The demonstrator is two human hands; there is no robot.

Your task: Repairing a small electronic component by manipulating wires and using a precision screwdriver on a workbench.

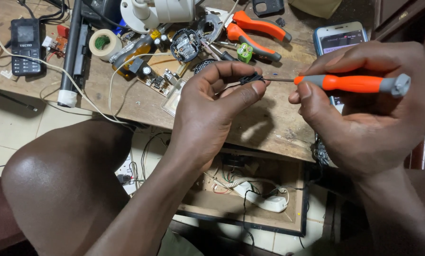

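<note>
Head view: small black part worked with screwdriver above bench (269, 128).
Part (251, 77) is pinched in left hand (212, 102) fingertips; judged light, fragile, best held by its edges. Screwdriver (350, 83) is clasped in right hand (364, 109), tip at part.

A small black part (251, 78), irregular in outline and too small to identify further, is pinched between the thumb and forefinger of the left hand (212, 106), held in the air above the near edge of the desk (269, 125). A thin dark wire trails from it toward the palm. A screwdriver (350, 83) with an orange handle, grey end cap and slim metal shaft lies almost level in the right hand (364, 109), cap toward the right. Its tip meets the black part on the part's right side. Both items are over the desk's right half.
</note>
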